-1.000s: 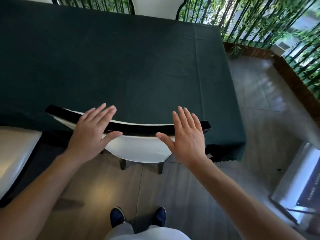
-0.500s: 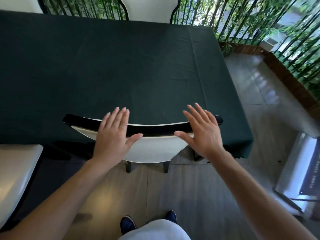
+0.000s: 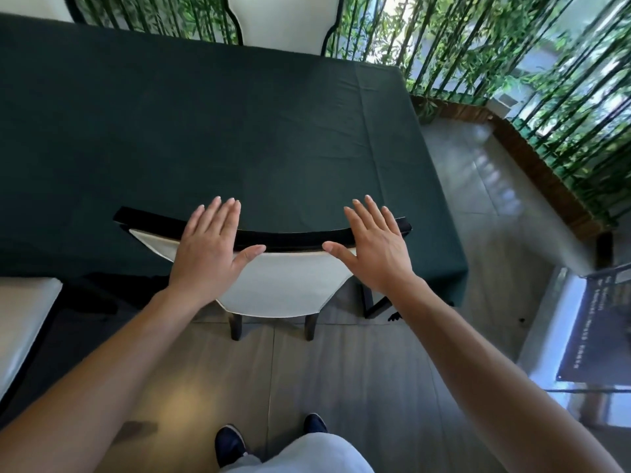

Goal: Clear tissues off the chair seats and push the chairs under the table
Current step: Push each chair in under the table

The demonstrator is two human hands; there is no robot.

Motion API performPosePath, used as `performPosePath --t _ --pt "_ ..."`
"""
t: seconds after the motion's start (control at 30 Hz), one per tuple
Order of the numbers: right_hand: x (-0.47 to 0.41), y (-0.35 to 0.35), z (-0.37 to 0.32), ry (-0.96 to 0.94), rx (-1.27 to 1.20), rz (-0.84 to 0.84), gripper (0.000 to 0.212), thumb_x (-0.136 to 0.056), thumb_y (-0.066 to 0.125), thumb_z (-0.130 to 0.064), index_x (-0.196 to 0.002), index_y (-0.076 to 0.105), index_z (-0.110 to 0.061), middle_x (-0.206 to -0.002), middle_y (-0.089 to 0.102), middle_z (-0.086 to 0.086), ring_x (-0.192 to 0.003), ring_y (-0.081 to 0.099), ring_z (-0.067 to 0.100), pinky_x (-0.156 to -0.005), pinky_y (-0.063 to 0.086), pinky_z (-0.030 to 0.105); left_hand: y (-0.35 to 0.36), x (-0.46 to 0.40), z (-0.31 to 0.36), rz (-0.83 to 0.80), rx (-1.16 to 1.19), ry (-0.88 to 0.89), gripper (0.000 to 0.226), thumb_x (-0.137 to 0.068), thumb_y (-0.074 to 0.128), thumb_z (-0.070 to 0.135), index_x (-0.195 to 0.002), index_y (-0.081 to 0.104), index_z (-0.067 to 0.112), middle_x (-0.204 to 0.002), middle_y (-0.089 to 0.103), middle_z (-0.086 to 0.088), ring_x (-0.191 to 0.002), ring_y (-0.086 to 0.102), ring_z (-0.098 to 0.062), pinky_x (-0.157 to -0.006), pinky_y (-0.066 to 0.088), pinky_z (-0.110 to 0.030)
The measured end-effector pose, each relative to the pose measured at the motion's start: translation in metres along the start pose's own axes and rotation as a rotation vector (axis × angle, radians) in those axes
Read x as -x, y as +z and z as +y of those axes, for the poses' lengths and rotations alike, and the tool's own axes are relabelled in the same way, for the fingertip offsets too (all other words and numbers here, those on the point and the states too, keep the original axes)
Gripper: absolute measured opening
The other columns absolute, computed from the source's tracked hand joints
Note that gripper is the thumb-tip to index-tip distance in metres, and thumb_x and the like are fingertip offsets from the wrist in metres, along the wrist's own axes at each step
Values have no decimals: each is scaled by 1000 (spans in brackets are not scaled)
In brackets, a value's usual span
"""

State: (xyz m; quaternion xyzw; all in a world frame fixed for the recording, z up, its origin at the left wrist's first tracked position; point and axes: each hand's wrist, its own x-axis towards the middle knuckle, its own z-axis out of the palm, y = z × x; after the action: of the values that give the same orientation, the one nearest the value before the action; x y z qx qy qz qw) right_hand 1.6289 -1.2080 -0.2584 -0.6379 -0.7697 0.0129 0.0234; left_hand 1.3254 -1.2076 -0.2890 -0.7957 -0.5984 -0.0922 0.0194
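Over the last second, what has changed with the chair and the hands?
Nothing was gripped or released. Both flat hands, left hand and right hand, stayed on the chair back, now spread wider apart. The chair remains tucked against the table.

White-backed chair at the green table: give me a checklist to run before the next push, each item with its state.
1. Left hand flat on the black top rail of the white-backed chair: ok.
2. Right hand flat on the same rail: ok.
3. Chair seat free of tissues: cannot tell, the seat is hidden under the dark green tablecloth.
4. Chair tucked under the table: ok, the backrest sits at the cloth's edge.
5. White seat of the neighbouring chair on the left tucked under: not ok, it stands out from the table.
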Motion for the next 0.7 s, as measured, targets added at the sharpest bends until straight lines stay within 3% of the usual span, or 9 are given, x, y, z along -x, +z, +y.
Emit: performPosePath --t 0.17,0.27,0.37,0.57,0.7 --pt "-1 -20 -4 21 -41 -166 96 -93 21 -81 -162 20 -14 -171 12 5 -158 -5 20 -128 -2 43 -8 -1 0 -130 57 -60 108 -86 5 85 -163 9 9 -171 11 -6 -159 -2 -19 -128 -5 -37" --pt "-4 -57 -11 27 -251 -192 86 -97 36 -72 -161 23 -15 -171 10 6 -158 1 23 -127 11 45 -35 -4 5 -224 366 -204 101 -90 34 82 -164 4 21 -170 16 2 -158 3 -14 -127 4 -35" --pt "0 -97 -23 -104 -379 -40 76 -99 43 -65 -159 28 -21 -171 12 1 -158 5 21 -126 18 46 -71 10 11 -58 551 -292 81 -99 49 60 -163 6 35 -169 17 13 -156 6 -6 -124 15 -38" --pt "30 -144 -59 -370 -509 66 71 -100 33 -67 -159 30 -27 -171 12 -6 -157 6 14 -126 16 40 -125 80 2 316 165 -230 64 -104 39 54 -159 31 24 -167 26 6 -157 6 -9 -129 10 -44" --pt "41 -155 -100 -565 -522 112 74 -98 28 -70 -159 29 -29 -171 10 -8 -157 3 11 -127 16 40 -155 144 -29 448 64 -392 64 -104 35 55 -157 37 19 -167 27 1 -158 8 -15 -129 5 -40"
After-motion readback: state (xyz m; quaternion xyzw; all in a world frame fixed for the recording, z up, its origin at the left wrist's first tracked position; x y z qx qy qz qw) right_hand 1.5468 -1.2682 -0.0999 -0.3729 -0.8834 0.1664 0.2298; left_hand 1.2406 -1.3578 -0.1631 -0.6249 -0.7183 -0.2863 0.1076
